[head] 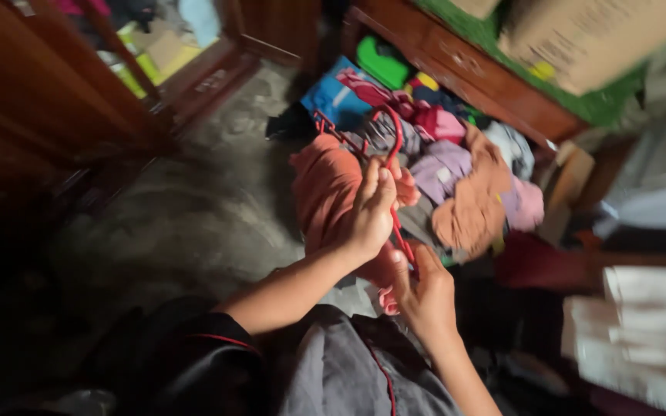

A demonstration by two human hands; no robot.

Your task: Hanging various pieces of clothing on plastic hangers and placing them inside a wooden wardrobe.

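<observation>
Centrally, a red hanger (391,166) carrying an orange garment (324,189) is held above the grey floor (194,223). Left hand (371,212) fingers pinch its upper wire; right hand (425,296) fingers pinch its lower end. Just behind, a heap of clothes (464,177) crowds against a wooden cabinet (472,69), with a dark wardrobe (32,100) to the left.

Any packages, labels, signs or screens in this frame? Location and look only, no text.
Cardboard box: top right, on a green surface; tan, boxy, blurred.
Blue packet: on the floor at the far edge of the clothes pile; flat, blue with pale marks.
White stack: lower right; pale, rectangular, too blurred to identify.
No signs or screens.
</observation>
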